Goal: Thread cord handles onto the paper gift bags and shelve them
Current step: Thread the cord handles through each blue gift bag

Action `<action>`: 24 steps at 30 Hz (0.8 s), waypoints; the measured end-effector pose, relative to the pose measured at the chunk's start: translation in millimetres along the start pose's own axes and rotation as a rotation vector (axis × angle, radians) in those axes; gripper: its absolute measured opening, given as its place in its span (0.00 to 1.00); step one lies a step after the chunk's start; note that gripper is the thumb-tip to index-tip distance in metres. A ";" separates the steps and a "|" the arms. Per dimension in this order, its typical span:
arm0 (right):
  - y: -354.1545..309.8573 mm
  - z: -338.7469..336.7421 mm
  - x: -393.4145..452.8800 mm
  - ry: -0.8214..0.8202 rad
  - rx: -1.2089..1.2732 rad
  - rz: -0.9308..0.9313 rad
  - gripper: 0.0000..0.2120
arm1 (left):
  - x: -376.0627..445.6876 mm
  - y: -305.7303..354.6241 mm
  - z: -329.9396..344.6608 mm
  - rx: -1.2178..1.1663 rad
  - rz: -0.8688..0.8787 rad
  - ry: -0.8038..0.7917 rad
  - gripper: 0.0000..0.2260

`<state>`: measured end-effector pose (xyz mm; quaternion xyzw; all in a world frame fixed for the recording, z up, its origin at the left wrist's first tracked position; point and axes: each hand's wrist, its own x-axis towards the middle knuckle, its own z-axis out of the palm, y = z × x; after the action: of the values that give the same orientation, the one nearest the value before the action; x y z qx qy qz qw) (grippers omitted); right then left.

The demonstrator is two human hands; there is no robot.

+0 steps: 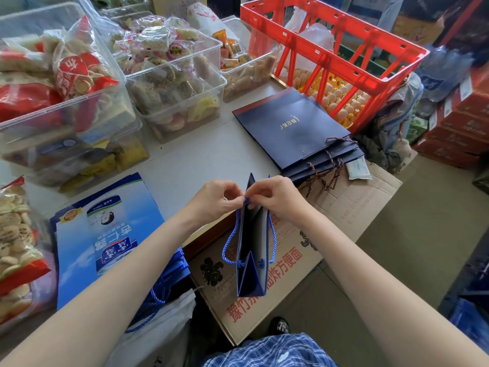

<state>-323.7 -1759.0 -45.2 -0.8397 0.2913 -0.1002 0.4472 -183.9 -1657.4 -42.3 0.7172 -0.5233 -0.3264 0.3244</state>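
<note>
Both my left hand and right hand pinch the blue twisted cord handle at the open dark-blue paper gift bag, held beyond the worktop edge; a loose knot could slip back through.

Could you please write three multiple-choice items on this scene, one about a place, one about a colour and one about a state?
1. Where does the stack of dark navy bags lie?
A. on the table beside the red crate
B. inside a clear bin
C. on the floor

2. What colour is the cord on the bag being held?
A. white
B. blue
C. red

3. What are the hands doing?
A. resting flat on the table
B. both pinching at the cord end on the bag's top edge
C. lifting the crate

Key: 1 A, the stack of dark navy bags lies next to the red crate. 2 B, the cord is blue. 3 B, left hand and right hand meet at the held bag.
</note>
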 end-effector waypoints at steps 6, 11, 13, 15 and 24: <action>-2.2 1.8 -1.7 -0.007 -0.031 -0.009 0.09 | -5.9 -1.2 1.0 -0.232 -0.090 -0.079 0.04; -2.1 1.3 -3.4 -0.013 -0.091 -0.017 0.07 | -7.5 -4.2 2.1 -0.271 -0.187 -0.096 0.05; -3.3 2.0 -4.5 -0.007 -0.122 -0.023 0.07 | -7.5 -3.6 3.0 -0.275 -0.190 -0.069 0.04; -5.5 2.5 -4.5 -0.005 -0.157 -0.043 0.07 | -7.9 -3.4 3.8 -0.265 -0.172 -0.042 0.05; -4.5 8.5 -5.6 0.040 -0.053 -0.030 0.07 | -12.9 -6.9 4.1 -0.414 -0.120 -0.085 0.06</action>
<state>-322.8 -1748.0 -46.0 -0.8534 0.2901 -0.1162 0.4172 -186.6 -1643.8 -48.5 0.6506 -0.4149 -0.4756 0.4224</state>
